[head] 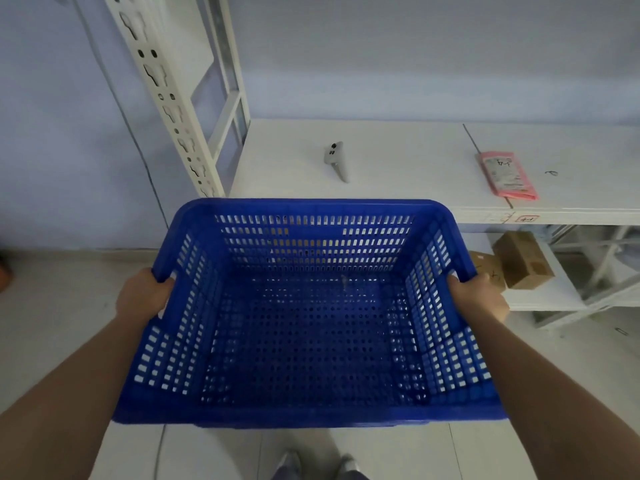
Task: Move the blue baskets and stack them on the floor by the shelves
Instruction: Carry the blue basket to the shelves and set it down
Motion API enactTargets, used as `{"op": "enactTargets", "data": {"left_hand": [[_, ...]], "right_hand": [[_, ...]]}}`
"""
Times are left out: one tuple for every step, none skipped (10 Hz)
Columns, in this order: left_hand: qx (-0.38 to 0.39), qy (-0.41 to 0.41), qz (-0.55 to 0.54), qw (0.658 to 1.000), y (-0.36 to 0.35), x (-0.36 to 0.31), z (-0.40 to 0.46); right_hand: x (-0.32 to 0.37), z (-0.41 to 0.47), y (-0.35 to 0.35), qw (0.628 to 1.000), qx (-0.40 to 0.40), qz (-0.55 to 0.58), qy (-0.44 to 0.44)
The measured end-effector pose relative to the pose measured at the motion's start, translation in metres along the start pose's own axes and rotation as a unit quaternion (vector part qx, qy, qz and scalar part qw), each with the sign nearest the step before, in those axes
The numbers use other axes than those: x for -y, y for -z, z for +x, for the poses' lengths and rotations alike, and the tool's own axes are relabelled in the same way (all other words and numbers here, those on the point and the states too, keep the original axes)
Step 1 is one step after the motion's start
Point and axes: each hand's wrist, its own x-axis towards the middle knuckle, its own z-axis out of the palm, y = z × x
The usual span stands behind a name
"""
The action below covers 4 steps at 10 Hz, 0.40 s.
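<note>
Person holds 1 blue basket up in front of the body, above the floor, open side up, nothing visible inside. Far rim sits just in front of the white shelf edge; cannot tell if it touches

Left hand grips the left rim near the far corner, fingers curled shut over the rim edge. Right hand grips the right rim at the matching spot, fingers closed over the edge. Both forearms run along the basket's sides

Basket walls are slotted, bottom is perforated; floor tiles show faintly through the holes

On the shelf top: a grey handheld device with 2 dark buttons lies behind the basket, well apart from a pink packet further right, which lies flat near the shelf's front edge. Small red-outlined label on the front edge below the packet

Lower shelf level, right of the basket: 2 brown cardboard boxes, partly hidden behind the right hand

Perforated white upright post of the shelving stands at the left corner, against the pale wall

Tips of shoes visible at bottom, under the basket's near edge
</note>
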Motion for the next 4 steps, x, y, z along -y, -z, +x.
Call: {"op": "enactTargets", "data": {"left_hand": [[0.010, -0.001, 0.031, 0.999, 0.002, 0.008, -0.006], [0.035, 0.011, 0.054, 0.998, 0.001, 0.018, -0.005], [0.030, 0.006, 0.129, 0.991, 0.002, 0.012, -0.012], [-0.012, -0.052, 0.209, 0.976, 0.003, -0.014, -0.024]], "right_hand": [[-0.005, -0.002, 0.003, 0.999, 0.030, 0.016, 0.004], [-0.009, -0.004, 0.007, 0.997, 0.061, 0.044, 0.007], [-0.008, -0.009, 0.007, 0.998, 0.058, 0.012, 0.022], [0.014, -0.032, 0.010, 0.990, 0.007, -0.087, 0.107]]}}
